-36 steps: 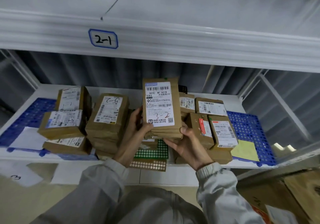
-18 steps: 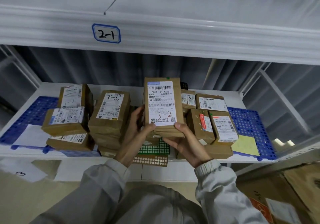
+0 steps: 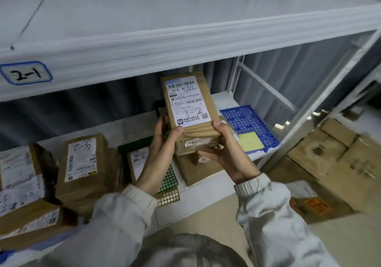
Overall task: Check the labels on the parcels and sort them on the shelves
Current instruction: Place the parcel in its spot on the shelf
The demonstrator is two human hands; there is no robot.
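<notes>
Both the left hand [image 3: 162, 143] and right hand [image 3: 224, 147] grip the bottom of a brown parcel [image 3: 188, 104] marked 3-2, held upright above the shelf [image 3: 208, 184], thumbs pinching its label.

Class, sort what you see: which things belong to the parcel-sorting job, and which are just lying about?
Job: held parcel marked 3-2, left hand, right hand, shelf tag 2-1, parcel marked 2-5.
Lying about: yellow note, blue mat, dotted sticker sheet.

Both hands raised, gripping from either side.
The left hand [image 3: 162, 141] and right hand [image 3: 225, 151] reach forward from pale grey sleeves, thumbs on top, fingers [image 3: 208, 155] curled beneath what they hold.
</notes>
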